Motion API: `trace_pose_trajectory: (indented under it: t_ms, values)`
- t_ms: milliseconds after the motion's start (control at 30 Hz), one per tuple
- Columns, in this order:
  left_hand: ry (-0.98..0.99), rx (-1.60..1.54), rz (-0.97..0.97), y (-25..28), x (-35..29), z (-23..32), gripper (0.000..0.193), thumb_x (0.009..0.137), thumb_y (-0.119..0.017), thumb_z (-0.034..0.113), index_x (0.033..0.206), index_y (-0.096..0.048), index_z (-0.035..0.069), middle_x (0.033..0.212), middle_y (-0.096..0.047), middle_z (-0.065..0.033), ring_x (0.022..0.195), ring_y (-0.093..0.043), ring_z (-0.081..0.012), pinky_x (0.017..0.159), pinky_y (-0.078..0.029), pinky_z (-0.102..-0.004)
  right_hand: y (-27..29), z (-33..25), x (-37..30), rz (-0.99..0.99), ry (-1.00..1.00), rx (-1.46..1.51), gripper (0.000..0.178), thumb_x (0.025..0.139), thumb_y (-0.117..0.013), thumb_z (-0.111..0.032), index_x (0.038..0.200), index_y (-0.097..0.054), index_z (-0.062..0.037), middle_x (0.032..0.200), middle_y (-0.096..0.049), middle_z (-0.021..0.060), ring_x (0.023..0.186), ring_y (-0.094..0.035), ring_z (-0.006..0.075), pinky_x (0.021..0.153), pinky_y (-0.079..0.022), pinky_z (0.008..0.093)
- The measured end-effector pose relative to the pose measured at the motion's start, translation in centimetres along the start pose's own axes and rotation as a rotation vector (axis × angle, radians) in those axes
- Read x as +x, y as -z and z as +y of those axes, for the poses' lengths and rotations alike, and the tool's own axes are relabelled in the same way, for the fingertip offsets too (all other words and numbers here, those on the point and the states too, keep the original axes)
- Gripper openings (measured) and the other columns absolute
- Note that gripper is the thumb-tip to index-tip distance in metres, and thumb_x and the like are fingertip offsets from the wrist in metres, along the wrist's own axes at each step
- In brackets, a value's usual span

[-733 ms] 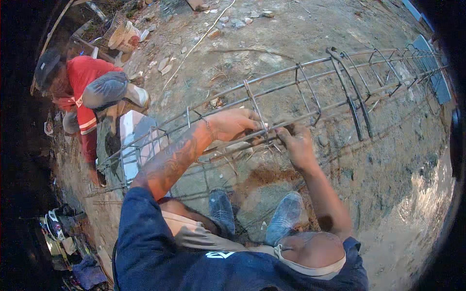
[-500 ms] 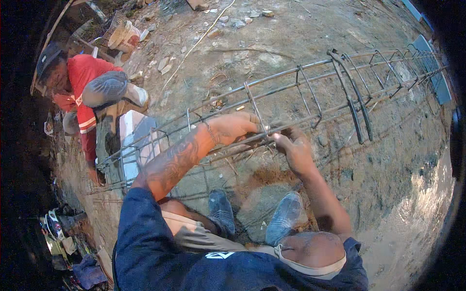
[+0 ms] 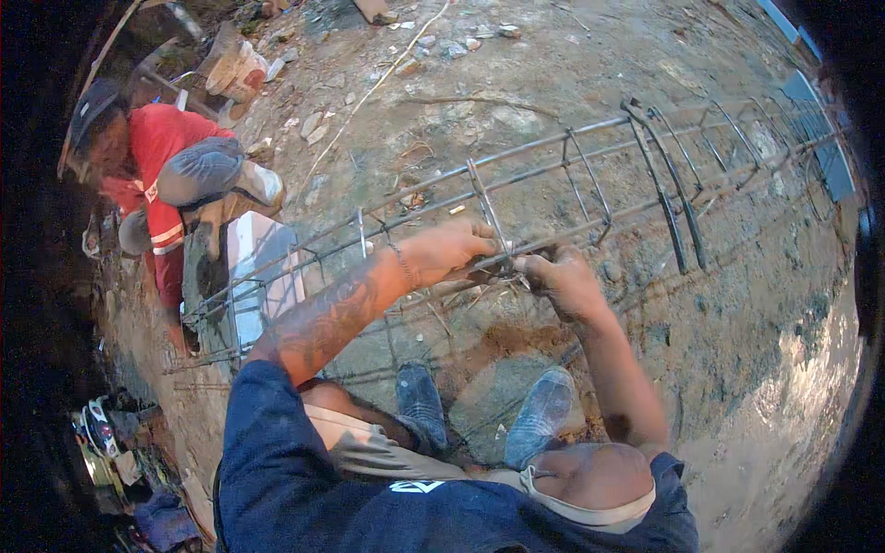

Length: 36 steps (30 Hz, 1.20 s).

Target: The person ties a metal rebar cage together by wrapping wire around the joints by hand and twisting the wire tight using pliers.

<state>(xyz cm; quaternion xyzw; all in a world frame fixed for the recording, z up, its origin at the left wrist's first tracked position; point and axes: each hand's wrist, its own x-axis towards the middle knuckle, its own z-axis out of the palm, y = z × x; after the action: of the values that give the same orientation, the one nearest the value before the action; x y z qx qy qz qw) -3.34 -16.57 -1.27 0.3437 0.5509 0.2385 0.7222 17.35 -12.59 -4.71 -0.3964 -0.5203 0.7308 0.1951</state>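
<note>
A long rebar cage (image 3: pixel 544 241) of steel bars and square stirrups runs from lower left to upper right before me. My left hand (image 3: pixel 452 249) reaches over the near bar, its fingers curled round the steel beside an upright stirrup (image 3: pixel 485 205). Close by on the right, my right hand (image 3: pixel 564 284) is closed, thumb and forefinger pinched at the foot of that stirrup. Thin wire ends seem to show between the hands, but what the right fingertips grip is too small to make out. A dark two-handled tool resembling pincers (image 3: pixel 666 189) hangs across the cage to the right.
A co-worker in a red long-sleeved top (image 3: pixel 175 138) crouches at left, one hand low near the cage's end. A pale block (image 3: pixel 258 249) stands under that end; a blue-grey panel (image 3: pixel 834 170) is at the far right. A bucket (image 3: pixel 241 72) and stones lie behind.
My right hand has shifted slightly, its fingers curling in closer to the stirrup's foot. My left hand has barely moved along the bar. The cage's far right end looks blurred.
</note>
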Motion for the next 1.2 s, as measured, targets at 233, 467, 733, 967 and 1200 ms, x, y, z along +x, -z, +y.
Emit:
trace_pose_trajectory:
  t_ms: [233, 467, 733, 967, 1200]
  values:
    - [-0.595, 0.955, -0.057, 0.5, 1.1, -1.0, 0.037, 0.076, -0.058, 0.000, 0.113, -0.060, 0.004, 0.097, -0.066, -0.0078, 0.088, -0.057, -0.0205, 0.076, -0.048, -0.0324, 0.8, 1.9, 0.0, 0.295, 0.164, -0.474, 0.039, 0.076, -0.070, -0.030, 0.100, -0.064, -0.0005, 0.097, -0.065, 0.0156, 0.089, -0.061, 0.0265, 0.080, -0.047, 0.0369]
    - [-0.104, -0.131, 0.030, -0.9, 0.2, -0.6, 0.028, 0.085, -0.062, 0.012, 0.110, -0.059, -0.001, 0.085, -0.065, -0.0038, 0.073, -0.059, -0.0091, 0.058, -0.049, -0.0263, -0.6, 7.3, 2.0, 0.560, 0.320, -0.653, 0.033, 0.084, -0.064, -0.015, 0.109, -0.056, 0.0051, 0.101, -0.060, 0.0147, 0.093, -0.055, 0.0248, 0.083, -0.043, 0.0374]
    - [-0.103, -0.160, 0.043, -0.2, -0.2, -0.2, 0.037, 0.085, -0.063, 0.016, 0.116, -0.053, -0.002, 0.098, -0.064, -0.0074, 0.077, -0.061, -0.0117, 0.061, -0.049, -0.0277, -2.4, 4.2, 2.3, 0.503, 0.316, -0.389, 0.038, 0.087, -0.064, -0.018, 0.114, -0.052, 0.0050, 0.100, -0.056, 0.0162, 0.096, -0.053, 0.0277, 0.087, -0.040, 0.0399]
    - [-0.874, 0.643, 0.908, -4.8, -2.3, -0.2, 0.029, 0.072, -0.069, 0.017, 0.093, -0.053, 0.005, 0.092, -0.056, -0.0137, 0.090, -0.056, -0.0304, 0.077, -0.043, -0.0416, -1.8, 6.0, 2.4, 0.598, 0.477, -0.297, 0.016, 0.083, -0.066, -0.011, 0.090, -0.058, 0.0011, 0.081, -0.059, 0.0091, 0.075, -0.051, 0.0212, 0.071, -0.043, 0.0347]
    - [-1.035, 1.112, 0.762, -6.0, -2.9, 0.3, 0.028, 0.071, -0.068, 0.018, 0.093, -0.055, 0.008, 0.097, -0.056, -0.0108, 0.092, -0.055, -0.0285, 0.076, -0.042, -0.0459, -0.3, 8.3, 3.5, 0.520, 0.529, -0.186, 0.019, 0.085, -0.062, -0.007, 0.100, -0.053, 0.0004, 0.092, -0.057, 0.0085, 0.084, -0.052, 0.0184, 0.077, -0.044, 0.0331]
